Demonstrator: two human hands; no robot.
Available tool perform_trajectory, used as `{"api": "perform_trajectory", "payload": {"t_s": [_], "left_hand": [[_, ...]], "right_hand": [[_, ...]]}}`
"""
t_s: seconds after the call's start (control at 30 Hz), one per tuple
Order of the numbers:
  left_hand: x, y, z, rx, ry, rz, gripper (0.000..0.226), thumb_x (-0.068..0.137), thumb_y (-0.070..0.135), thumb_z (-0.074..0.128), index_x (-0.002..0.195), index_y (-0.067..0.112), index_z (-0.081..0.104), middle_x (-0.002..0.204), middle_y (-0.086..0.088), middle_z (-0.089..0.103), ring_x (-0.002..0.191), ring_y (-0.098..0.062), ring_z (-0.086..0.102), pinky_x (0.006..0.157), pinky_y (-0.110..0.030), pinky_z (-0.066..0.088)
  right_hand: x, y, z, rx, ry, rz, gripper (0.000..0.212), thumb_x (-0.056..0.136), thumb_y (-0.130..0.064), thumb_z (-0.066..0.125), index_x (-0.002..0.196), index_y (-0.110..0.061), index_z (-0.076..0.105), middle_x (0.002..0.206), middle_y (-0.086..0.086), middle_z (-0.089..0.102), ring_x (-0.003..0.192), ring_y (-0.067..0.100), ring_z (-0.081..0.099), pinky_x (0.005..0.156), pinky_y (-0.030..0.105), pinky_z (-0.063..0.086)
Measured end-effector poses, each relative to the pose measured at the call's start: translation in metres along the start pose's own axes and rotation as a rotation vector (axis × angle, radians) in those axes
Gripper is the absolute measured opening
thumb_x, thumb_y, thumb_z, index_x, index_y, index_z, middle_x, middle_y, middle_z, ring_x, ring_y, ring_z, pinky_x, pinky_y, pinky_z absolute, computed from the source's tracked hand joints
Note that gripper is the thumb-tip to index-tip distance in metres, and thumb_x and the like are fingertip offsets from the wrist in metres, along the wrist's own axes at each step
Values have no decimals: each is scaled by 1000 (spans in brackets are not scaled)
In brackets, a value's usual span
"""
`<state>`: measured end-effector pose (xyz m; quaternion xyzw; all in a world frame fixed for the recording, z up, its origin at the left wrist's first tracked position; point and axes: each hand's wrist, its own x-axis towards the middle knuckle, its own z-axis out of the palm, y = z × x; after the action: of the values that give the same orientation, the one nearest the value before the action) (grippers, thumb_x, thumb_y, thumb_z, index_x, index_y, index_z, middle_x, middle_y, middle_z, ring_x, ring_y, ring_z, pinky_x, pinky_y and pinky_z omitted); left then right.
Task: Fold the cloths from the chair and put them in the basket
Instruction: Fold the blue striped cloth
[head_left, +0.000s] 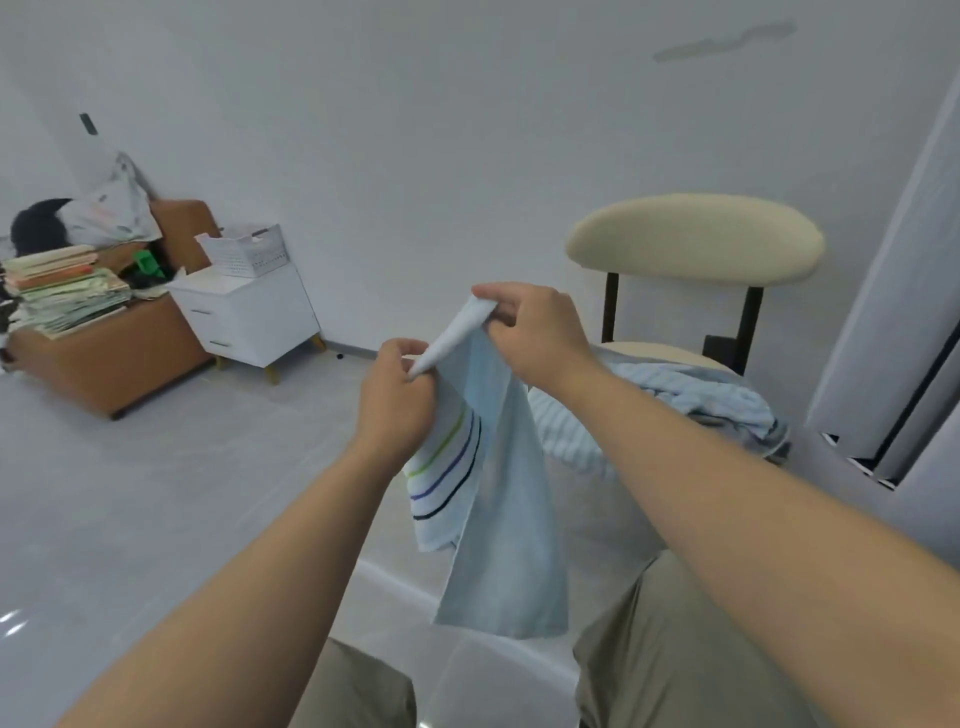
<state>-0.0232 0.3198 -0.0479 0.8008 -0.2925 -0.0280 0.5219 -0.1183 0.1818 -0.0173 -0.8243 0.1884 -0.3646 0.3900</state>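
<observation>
A light blue towel (501, 530) with green, blue and dark stripes hangs in the air in front of me. My left hand (397, 400) pinches its upper edge at the lower left, and my right hand (535, 327) pinches the same edge higher up and to the right. Behind, a cream chair (696, 244) carries a heap of pale blue striped cloths (691, 400) on its seat. A white slatted basket (247, 252) stands far off at the left on a white nightstand (249, 317).
An orange-brown bench (109, 358) at the far left holds a stack of books, bags and a green item. A white wall panel or door (893, 322) stands at the right. Grey tiled floor spreads between me and the nightstand. My knees in khaki shorts show at the bottom.
</observation>
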Motion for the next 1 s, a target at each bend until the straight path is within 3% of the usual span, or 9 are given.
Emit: {"api": "perform_trajectory", "payload": {"t_s": [0.13, 0.2, 0.27, 0.4, 0.53, 0.67, 0.83, 0.93, 1.0], "left_hand": [[-3, -36, 9, 107, -68, 23, 11, 87, 21, 62, 97, 23, 58, 84, 9, 60, 78, -14, 56, 64, -29, 44], [-2, -59, 15, 233, -125, 58, 26, 78, 20, 72, 98, 23, 56, 82, 9, 60, 75, -13, 56, 62, -29, 43], [2, -85, 21, 353, -196, 62, 32, 74, 6, 65, 102, 19, 56, 85, 4, 59, 79, -21, 55, 64, -30, 39], [18, -139, 36, 462, -292, 9, 32, 70, 1, 58, 99, 14, 54, 86, -3, 57, 80, -27, 54, 62, -31, 36], [36, -191, 49, 442, -365, -114, 30, 73, 0, 53, 98, 17, 55, 91, 1, 60, 83, -22, 55, 62, -32, 41], [46, -250, 57, 416, -351, -233, 28, 72, 0, 54, 90, 21, 59, 91, 5, 62, 81, -18, 61, 58, -27, 45], [70, -296, 54, 590, -421, -213, 37, 74, -4, 44, 72, 27, 65, 75, 8, 62, 74, -18, 61, 63, -29, 51], [85, -305, 49, 584, -372, -242, 40, 73, -6, 43, 75, 27, 65, 76, 10, 59, 70, -14, 58, 58, -27, 45], [86, -313, 50, 562, -404, -324, 36, 76, -4, 49, 80, 29, 63, 84, 14, 59, 77, -14, 59, 64, -28, 49]], "right_hand": [[-17, 50, 28, -278, 91, 50, 13, 89, -19, 67, 97, -16, 76, 91, 5, 75, 88, 24, 67, 74, 30, 50], [-26, 75, 47, -375, 100, 65, 13, 87, -20, 64, 93, -13, 73, 93, 10, 68, 93, 31, 61, 76, 37, 49], [-33, 96, 66, -415, 87, 133, 16, 89, -23, 60, 97, -13, 69, 102, 10, 59, 100, 31, 54, 83, 39, 46], [-32, 126, 104, -294, -64, 426, 20, 100, -31, 41, 90, -16, 49, 98, 9, 57, 93, 34, 53, 74, 39, 42], [-24, 161, 142, -98, -47, 597, 24, 102, -27, 34, 94, -12, 52, 105, 14, 63, 101, 34, 57, 82, 40, 45], [-20, 199, 174, 59, -54, 720, 26, 100, -29, 37, 84, -15, 53, 89, 7, 64, 87, 29, 62, 69, 36, 45], [-1, 227, 199, -56, -154, 634, 46, 97, -48, 37, 92, -6, 55, 88, 15, 67, 71, 27, 57, 59, 40, 45], [0, 230, 203, -91, -206, 552, 50, 96, -51, 39, 93, -4, 55, 86, 19, 64, 72, 40, 59, 61, 51, 52], [-1, 234, 203, -93, -231, 540, 56, 95, -59, 41, 91, -5, 54, 81, 20, 59, 76, 42, 60, 66, 53, 54]]}}
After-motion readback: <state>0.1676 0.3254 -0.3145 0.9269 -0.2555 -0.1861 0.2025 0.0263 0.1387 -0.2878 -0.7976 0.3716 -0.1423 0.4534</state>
